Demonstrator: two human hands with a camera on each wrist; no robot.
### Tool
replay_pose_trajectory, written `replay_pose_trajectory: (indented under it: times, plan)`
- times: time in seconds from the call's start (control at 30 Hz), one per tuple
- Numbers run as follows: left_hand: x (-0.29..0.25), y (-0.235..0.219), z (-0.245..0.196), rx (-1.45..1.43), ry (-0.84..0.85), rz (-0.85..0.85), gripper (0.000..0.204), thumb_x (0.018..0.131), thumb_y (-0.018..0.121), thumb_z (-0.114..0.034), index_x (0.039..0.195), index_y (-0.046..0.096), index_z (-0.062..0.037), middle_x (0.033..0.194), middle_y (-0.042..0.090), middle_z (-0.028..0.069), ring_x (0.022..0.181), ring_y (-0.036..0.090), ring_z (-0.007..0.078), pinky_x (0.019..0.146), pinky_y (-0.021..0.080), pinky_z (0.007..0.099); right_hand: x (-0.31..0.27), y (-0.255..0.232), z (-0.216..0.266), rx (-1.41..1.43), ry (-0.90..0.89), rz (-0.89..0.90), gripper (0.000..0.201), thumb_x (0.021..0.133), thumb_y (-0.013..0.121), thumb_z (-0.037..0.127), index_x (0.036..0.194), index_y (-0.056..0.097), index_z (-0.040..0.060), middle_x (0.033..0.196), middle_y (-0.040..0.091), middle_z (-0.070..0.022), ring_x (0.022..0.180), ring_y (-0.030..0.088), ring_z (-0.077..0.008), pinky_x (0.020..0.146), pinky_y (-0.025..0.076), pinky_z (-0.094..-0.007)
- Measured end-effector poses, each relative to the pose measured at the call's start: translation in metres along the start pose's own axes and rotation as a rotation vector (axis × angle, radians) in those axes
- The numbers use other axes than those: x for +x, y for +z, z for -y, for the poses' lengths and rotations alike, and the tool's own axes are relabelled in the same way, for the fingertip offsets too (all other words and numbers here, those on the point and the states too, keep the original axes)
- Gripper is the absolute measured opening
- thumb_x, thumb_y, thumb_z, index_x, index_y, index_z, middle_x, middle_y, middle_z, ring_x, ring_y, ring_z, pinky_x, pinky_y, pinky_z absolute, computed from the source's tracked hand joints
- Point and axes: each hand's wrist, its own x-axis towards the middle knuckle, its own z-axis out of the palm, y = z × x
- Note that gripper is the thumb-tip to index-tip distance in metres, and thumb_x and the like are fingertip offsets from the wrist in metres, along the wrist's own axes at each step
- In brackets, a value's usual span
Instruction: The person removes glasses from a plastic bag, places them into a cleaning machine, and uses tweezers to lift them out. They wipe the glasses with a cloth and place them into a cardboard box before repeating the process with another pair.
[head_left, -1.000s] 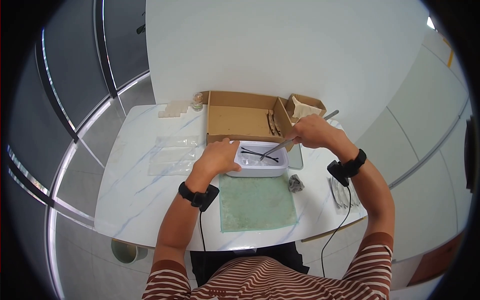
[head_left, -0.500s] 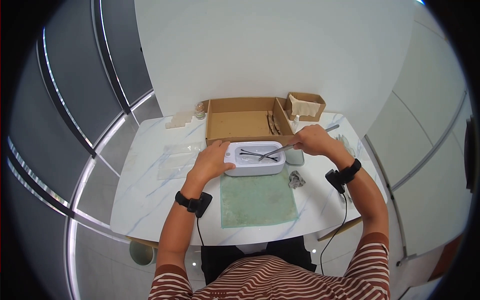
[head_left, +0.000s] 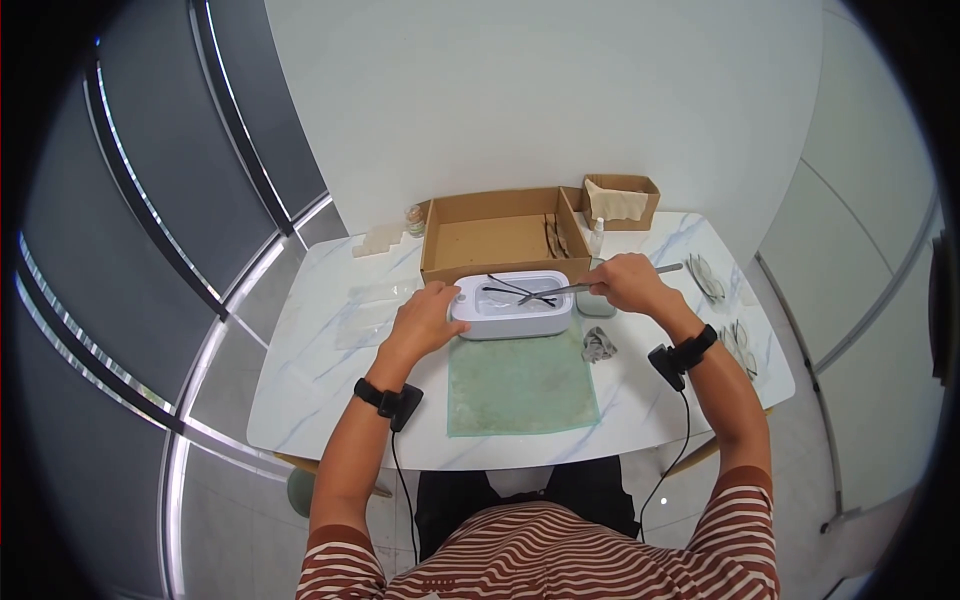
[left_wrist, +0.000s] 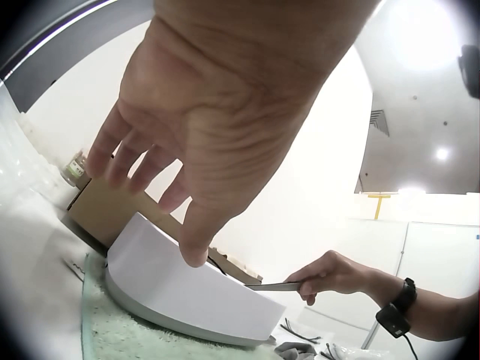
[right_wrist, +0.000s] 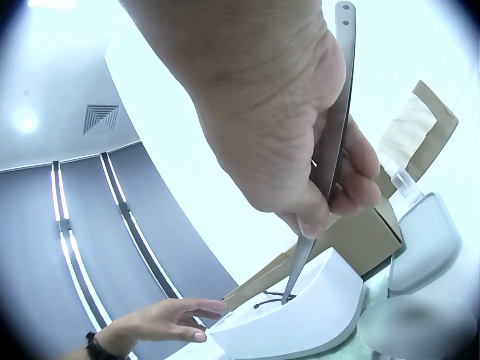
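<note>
A white tub (head_left: 512, 327) with a shallow basin stands at the back edge of the green mat (head_left: 522, 390). Thin dark rods lie crossed in the basin, one with its end at the rear rim. My right hand (head_left: 633, 283) pinches long metal tweezers (right_wrist: 341, 112), whose tips touch the rods (right_wrist: 274, 299) in the right wrist view. Over the tub's left end rests my left hand (head_left: 424, 318), fingers extended toward the back and thumb by the front; in the left wrist view the thumb of this hand (left_wrist: 202, 127) lies against the tub wall (left_wrist: 172, 281).
Behind the tub is a cardboard box (head_left: 480, 240) with dark strips inside. A smaller box (head_left: 645, 213) holding cloth stands back right, near a small bottle (head_left: 597, 238). Crumpled grey cloth (head_left: 599, 345) lies right of the mat; eyeglasses (head_left: 707, 279) lie farther right. Clear bags (head_left: 370, 320) lie left.
The head view has shifted. In the basin, the tweezers have moved the rods, and one rod's end now reaches the rear rim. My left hand stays at the tub's left end.
</note>
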Motion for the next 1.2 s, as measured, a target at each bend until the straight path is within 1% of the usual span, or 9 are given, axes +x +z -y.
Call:
replay_pose_trajectory:
  times: [0.17,0.37,0.47,0.53,0.57,0.67,0.93,1.07,1.2]
  plan:
    - [0.001,0.006,0.007,0.029,0.028,0.001,0.060,0.083,0.082,-0.032,0.136,0.062,-0.0117,0.136,0.060,0.0094,0.125,0.058,0.0321,0.103,0.049,0.0441,-0.009,0.016,-0.004,0.053,-0.004,-0.044,0.024,0.089,0.072,0.022,0.112,0.079,0.0229,0.084,0.073,-0.0122,0.082,0.069,-0.0339,0.072,0.053,-0.0461]
    - [0.001,0.011,0.007,0.030,0.052,-0.030,0.055,0.082,0.082,-0.031,0.131,0.065,-0.0109,0.131,0.062,0.0112,0.120,0.061,0.0336,0.100,0.051,0.0451,-0.023,0.023,0.003,0.318,0.072,-0.199,0.023,0.091,0.072,0.021,0.113,0.079,0.0189,0.090,0.075,-0.0115,0.083,0.069,-0.0340,0.073,0.052,-0.0448]
    - [0.003,0.015,0.011,0.023,0.071,-0.043,0.053,0.083,0.082,-0.030,0.129,0.066,-0.0110,0.131,0.062,0.0114,0.119,0.062,0.0339,0.099,0.052,0.0452,-0.024,0.036,0.004,0.417,0.084,-0.313,0.025,0.091,0.073,0.019,0.115,0.078,0.0163,0.086,0.074,-0.0125,0.074,0.069,-0.0301,0.069,0.052,-0.0410]
    - [0.003,0.016,0.009,0.030,0.073,-0.056,0.051,0.084,0.081,-0.029,0.129,0.066,-0.0113,0.130,0.062,0.0118,0.119,0.062,0.0343,0.098,0.052,0.0451,-0.023,0.038,0.010,0.724,0.216,-0.318,0.028,0.092,0.072,0.015,0.119,0.076,0.0114,0.083,0.074,-0.0123,0.065,0.067,-0.0220,0.063,0.052,-0.0353]
    - [0.004,0.017,0.009,0.029,0.063,-0.054,0.051,0.084,0.081,-0.029,0.129,0.066,-0.0113,0.130,0.062,0.0118,0.119,0.062,0.0343,0.098,0.052,0.0451,-0.023,0.040,0.012,0.727,0.210,-0.310,0.028,0.092,0.072,0.015,0.119,0.076,0.0114,0.083,0.074,-0.0123,0.065,0.067,-0.0220,0.063,0.052,-0.0353]
    - [0.005,0.021,0.013,0.027,0.058,-0.073,0.048,0.085,0.080,-0.029,0.127,0.066,-0.0112,0.128,0.063,0.0109,0.118,0.062,0.0336,0.098,0.052,0.0446,-0.019,0.050,0.014,0.936,0.174,-0.451,0.031,0.095,0.070,0.010,0.126,0.072,0.0044,0.083,0.072,-0.0068,0.064,0.063,-0.0111,0.062,0.052,-0.0271]
    - [0.004,0.023,0.012,0.041,0.056,-0.069,0.046,0.086,0.079,-0.029,0.127,0.067,-0.0105,0.130,0.061,0.0127,0.118,0.062,0.0343,0.097,0.052,0.0458,-0.004,0.058,0.022,1.206,0.143,-0.620,0.033,0.099,0.067,0.006,0.130,0.068,-0.0030,0.091,0.069,-0.0044,0.073,0.061,-0.0110,0.068,0.053,-0.0256]
    - [0.004,0.024,0.012,0.011,0.063,-0.098,0.045,0.084,0.080,-0.028,0.123,0.069,-0.0097,0.124,0.061,0.0144,0.116,0.062,0.0340,0.093,0.053,0.0472,0.004,0.065,0.019,1.227,0.106,-0.654,0.035,0.099,0.067,0.008,0.132,0.067,-0.0033,0.093,0.069,-0.0049,0.075,0.061,-0.0112,0.069,0.053,-0.0263]
    - [0.004,0.018,0.009,-0.024,0.007,-0.045,0.047,0.086,0.080,-0.029,0.127,0.068,-0.0105,0.129,0.061,0.0124,0.118,0.062,0.0332,0.096,0.053,0.0464,0.009,0.075,0.017,1.257,0.078,-0.691,0.037,0.100,0.068,0.009,0.134,0.065,-0.0041,0.094,0.069,-0.0045,0.076,0.062,-0.0113,0.071,0.053,-0.0264]
